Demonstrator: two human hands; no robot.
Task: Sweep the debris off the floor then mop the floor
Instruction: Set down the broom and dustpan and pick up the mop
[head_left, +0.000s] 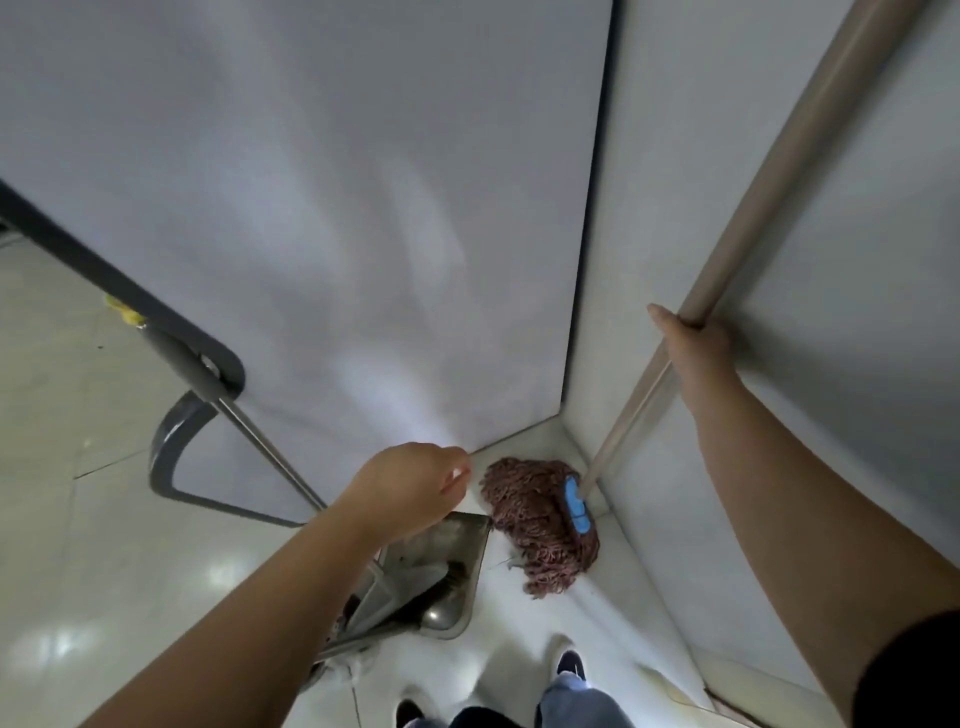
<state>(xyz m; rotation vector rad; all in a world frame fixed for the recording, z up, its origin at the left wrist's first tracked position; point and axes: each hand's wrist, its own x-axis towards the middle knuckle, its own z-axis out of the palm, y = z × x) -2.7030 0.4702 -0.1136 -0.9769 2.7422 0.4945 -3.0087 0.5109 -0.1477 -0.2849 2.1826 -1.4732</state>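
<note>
A mop is stood in the corner where two pale walls meet, its reddish string head spread on the floor and pressed close to the right wall. A blue clamp joins the strings to the mop handle, which is leaned up and to the right along that wall. The handle is gripped partway up by the right hand, fingers curled round it from behind and thumb stretched out to the left.

The left hand is held above a metal dustpan, fingers loosely curled; whether anything is pinched in them cannot be told (the fingertips are blurred). The dustpan is set on the floor just left of the mop head, its upper corner almost touching the strings. A thin metal rod rises up and to the left from behind the left wrist, crossing a dark grey tube frame that runs along the foot of the back wall.

Room is tight on the right, where the two walls close in on the mop; open, glossy tile is seen to the left and in the lower middle. The person's shoes are planted just below the mop head, near the right wall's base.
</note>
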